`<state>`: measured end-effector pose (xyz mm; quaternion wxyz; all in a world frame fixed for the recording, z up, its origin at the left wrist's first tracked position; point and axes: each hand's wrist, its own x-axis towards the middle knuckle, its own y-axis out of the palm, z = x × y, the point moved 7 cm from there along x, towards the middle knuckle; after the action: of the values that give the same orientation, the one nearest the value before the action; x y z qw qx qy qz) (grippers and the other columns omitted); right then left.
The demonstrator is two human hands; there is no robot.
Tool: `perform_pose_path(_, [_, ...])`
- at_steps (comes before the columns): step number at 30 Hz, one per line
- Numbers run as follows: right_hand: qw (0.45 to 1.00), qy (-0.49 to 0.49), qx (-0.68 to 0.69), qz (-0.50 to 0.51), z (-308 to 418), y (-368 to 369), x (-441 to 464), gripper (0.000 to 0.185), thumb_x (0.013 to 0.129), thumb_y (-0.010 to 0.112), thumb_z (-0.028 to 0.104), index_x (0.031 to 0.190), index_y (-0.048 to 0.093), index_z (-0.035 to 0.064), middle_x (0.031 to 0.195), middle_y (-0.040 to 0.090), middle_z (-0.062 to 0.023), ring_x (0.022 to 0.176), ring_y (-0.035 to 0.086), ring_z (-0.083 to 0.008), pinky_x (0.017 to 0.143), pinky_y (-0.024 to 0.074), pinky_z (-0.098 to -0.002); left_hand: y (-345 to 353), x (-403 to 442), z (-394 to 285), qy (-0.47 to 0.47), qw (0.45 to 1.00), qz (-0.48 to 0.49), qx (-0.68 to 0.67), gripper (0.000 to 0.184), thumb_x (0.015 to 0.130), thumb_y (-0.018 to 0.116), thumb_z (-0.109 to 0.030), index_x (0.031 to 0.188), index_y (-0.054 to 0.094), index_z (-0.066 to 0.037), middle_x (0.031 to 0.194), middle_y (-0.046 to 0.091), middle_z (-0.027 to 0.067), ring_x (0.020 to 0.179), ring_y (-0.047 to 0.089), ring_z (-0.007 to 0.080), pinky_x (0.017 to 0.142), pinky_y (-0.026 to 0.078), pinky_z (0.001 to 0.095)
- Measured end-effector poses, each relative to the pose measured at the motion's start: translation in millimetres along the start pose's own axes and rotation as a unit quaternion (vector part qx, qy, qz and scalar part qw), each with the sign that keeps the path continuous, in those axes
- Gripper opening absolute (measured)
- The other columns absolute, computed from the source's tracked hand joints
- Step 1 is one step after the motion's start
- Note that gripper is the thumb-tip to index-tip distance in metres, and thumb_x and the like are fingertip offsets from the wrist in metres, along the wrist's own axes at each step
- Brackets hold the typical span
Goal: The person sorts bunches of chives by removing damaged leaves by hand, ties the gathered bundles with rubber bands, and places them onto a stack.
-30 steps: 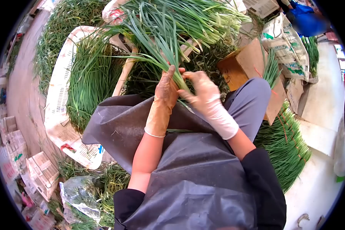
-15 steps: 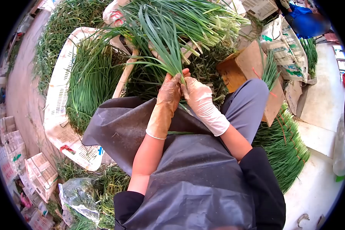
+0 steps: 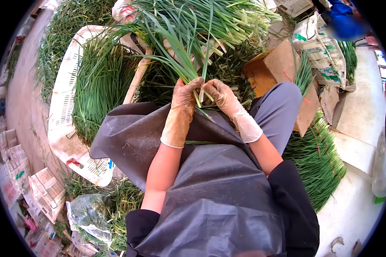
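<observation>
My left hand (image 3: 184,99), in a stained translucent glove, is closed around a small bunch of garlic chives (image 3: 179,55). The long green leaves fan up and away, and the pale cut ends poke out below the fingers. Just to its right, my right hand (image 3: 224,99), gloved too, pinches a separate chive stalk (image 3: 206,60) that stands nearly upright beside the bunch. The two hands almost touch at the fingertips. Beyond them lies a large heap of garlic chives (image 3: 227,19), white ends toward the right. A dark apron (image 3: 218,192) covers my lap below the hands.
At left stands a white plastic basket (image 3: 62,107) with chives inside. Tied chive bundles (image 3: 315,165) lie at right, near a cardboard box (image 3: 283,64). Loose trimmings (image 3: 81,19) cover the ground at upper left. A person in blue (image 3: 347,21) is at upper right.
My right hand has shifted right, off the bunch, with one stalk now apart from the others. The bunch in my left hand leans more to the left, its cut ends now showing.
</observation>
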<state>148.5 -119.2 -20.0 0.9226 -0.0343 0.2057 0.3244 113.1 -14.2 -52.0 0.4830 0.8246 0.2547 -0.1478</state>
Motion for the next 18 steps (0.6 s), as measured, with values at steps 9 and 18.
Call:
perform_pose_path(9, [0.992,0.044,0.119,-0.026,-12,-24,4,0.021,0.083,0.058,0.023,0.076,0.061,0.0035,0.065,0.058,-0.0010,0.060,0.052,-0.0079,0.056,0.0402,-0.0211,-17,5,4,-0.049,0.996,-0.043,0.058,0.031,0.077,0.070,-0.017,0.103,0.059,-0.004,0.086,0.062,0.0042,0.073,0.058,0.0151,0.065,0.048,0.0272])
perform_pose_path(18, [0.994,-0.029,-0.105,-0.008,6,-13,3,0.029,0.083,0.063,0.029,0.093,0.058,0.0013,0.074,0.058,-0.0022,0.069,0.054,-0.0117,0.065,0.0436,-0.0246,-7,6,10,-0.019,0.998,0.033,0.055,0.029,0.075,0.067,-0.004,0.102,0.058,-0.004,0.095,0.062,0.0083,0.082,0.060,0.0145,0.065,0.047,0.0263])
